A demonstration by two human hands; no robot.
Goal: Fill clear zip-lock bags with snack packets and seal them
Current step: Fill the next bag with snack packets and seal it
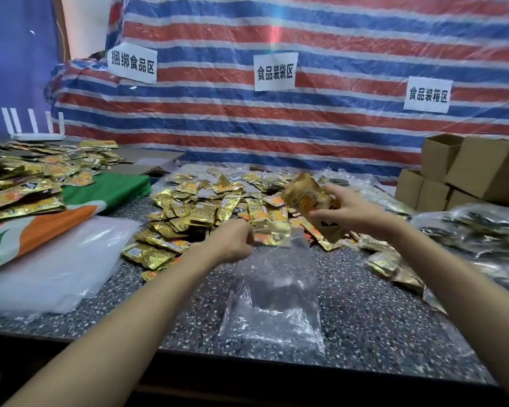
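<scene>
1. Head view, lower centre of the frame: a clear zip-lock bag [274, 292] is laid on a speckled table [379, 312], with its mouth pointing away from the person.
2. Just left of centre, the bag's mouth is pinched at its upper left edge by the left hand [232, 242], whose fingers are curled tightly on the plastic.
3. Right of centre, a bundle of gold snack packets [312, 201] is gripped by the right hand [353, 211], with fingers and thumb wrapped round it. The bundle is held above and just beyond the bag's mouth and is blurred.
4. Behind the hands, a loose pile of packets [206, 207] is spread across the table. A stack of empty clear bags [50, 268] is seen at lower left.
5. At the right edge, filled plastic bags [482, 230] are heaped near cardboard boxes [467, 171], so some bags are judged already finished.
6. The bag in hand appears empty, though glare makes this uncertain. Filling and sealing it are judged not yet done, and many packets are left.
</scene>
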